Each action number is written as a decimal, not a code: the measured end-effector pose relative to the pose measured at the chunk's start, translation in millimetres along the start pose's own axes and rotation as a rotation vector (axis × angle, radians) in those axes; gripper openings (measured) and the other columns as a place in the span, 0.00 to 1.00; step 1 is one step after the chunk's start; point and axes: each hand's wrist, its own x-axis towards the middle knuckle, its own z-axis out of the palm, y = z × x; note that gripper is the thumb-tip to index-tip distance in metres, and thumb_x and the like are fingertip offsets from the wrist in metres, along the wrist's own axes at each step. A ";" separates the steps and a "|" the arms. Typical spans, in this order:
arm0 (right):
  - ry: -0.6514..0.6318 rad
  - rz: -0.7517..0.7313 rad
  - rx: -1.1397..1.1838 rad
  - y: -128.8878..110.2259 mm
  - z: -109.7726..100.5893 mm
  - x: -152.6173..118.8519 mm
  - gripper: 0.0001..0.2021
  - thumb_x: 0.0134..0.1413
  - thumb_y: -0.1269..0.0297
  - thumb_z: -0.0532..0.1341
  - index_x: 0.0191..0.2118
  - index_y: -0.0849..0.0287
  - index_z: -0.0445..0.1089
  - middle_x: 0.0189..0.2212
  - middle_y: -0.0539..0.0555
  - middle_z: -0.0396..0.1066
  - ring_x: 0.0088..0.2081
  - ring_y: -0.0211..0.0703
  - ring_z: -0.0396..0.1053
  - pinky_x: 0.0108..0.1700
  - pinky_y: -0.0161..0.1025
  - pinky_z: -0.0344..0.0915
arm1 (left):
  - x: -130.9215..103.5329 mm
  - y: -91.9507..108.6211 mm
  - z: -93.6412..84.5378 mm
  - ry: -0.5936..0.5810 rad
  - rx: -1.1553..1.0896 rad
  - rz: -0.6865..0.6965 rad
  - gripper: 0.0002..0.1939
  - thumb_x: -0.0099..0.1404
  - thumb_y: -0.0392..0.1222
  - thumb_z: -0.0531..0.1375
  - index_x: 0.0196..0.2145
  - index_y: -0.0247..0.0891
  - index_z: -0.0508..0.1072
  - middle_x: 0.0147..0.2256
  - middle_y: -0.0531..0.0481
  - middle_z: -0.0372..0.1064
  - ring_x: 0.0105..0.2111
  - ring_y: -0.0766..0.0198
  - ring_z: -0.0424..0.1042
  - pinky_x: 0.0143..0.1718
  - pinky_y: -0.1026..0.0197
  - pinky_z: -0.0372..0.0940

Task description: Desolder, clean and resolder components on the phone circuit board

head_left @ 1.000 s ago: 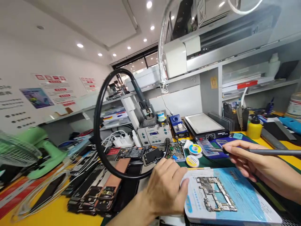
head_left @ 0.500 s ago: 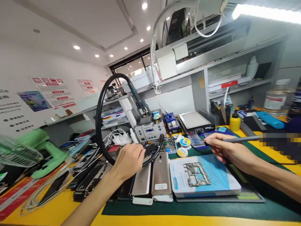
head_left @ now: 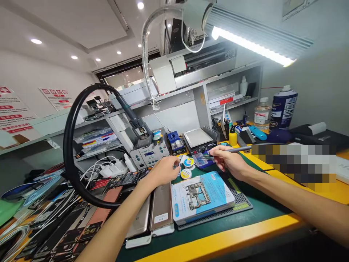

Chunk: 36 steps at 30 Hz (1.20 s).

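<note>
My right hand [head_left: 227, 160] grips a pen-shaped grey soldering iron [head_left: 240, 148], its cord trailing off to the right. A thin metal tip points left, over a small clear-and-blue box. My left hand [head_left: 166, 170] is over the far end of the bronze phone [head_left: 161, 207], beside the solder spools [head_left: 186, 174]. Its fingers are curled in, and whatever they hold is hidden. Between my forearms, a bare phone circuit board [head_left: 198, 195] lies on a blue-and-white box [head_left: 220, 187].
A black hose [head_left: 67, 145] loops up from the grey rework station [head_left: 149, 153] and passes behind my left forearm. Loose phones and parts [head_left: 68, 225] crowd the left. A hot plate [head_left: 199, 138] and yellow bottle [head_left: 232, 137] stand at the back. A lamp [head_left: 253, 45] hangs above.
The view has swung to the right. My left hand has moved from beside the hose to the solder spools. The right hand still holds the iron, whose tip now shows.
</note>
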 end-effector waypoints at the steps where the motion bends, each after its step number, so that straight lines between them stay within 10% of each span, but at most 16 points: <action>1: 0.011 0.000 0.001 0.0 -0.8 1.1 0.13 0.73 0.57 0.67 0.53 0.60 0.75 0.44 0.54 0.79 0.36 0.42 0.78 0.36 0.41 0.79 | 9.8 3.7 0.4 -0.017 -0.007 0.000 0.17 0.77 0.51 0.65 0.56 0.38 0.76 0.54 0.44 0.77 0.49 0.56 0.79 0.51 0.47 0.77; 14: 0.042 -0.023 0.045 0.2 -4.1 5.2 0.13 0.73 0.57 0.67 0.53 0.60 0.76 0.45 0.54 0.79 0.37 0.42 0.78 0.37 0.42 0.79 | 6.1 -33.4 -18.1 -0.064 -0.135 -0.041 0.17 0.76 0.52 0.66 0.54 0.37 0.77 0.51 0.46 0.78 0.46 0.57 0.80 0.49 0.49 0.78; 23: 0.070 -0.040 0.017 -5.2 -6.4 2.4 0.11 0.73 0.58 0.67 0.51 0.60 0.75 0.40 0.51 0.77 0.31 0.38 0.75 0.31 0.36 0.75 | -29.2 -68.1 -62.4 0.625 -0.255 -0.253 0.17 0.77 0.52 0.65 0.53 0.37 0.77 0.49 0.46 0.77 0.46 0.57 0.79 0.49 0.49 0.77; 36: 0.064 -0.059 0.018 -4.8 -9.5 3.4 0.10 0.74 0.59 0.66 0.44 0.61 0.74 0.29 0.44 0.70 0.21 0.30 0.63 0.20 0.29 0.62 | -63.0 -124.8 -72.7 1.012 -0.392 -0.434 0.18 0.77 0.52 0.65 0.55 0.37 0.75 0.49 0.46 0.77 0.43 0.59 0.79 0.45 0.52 0.78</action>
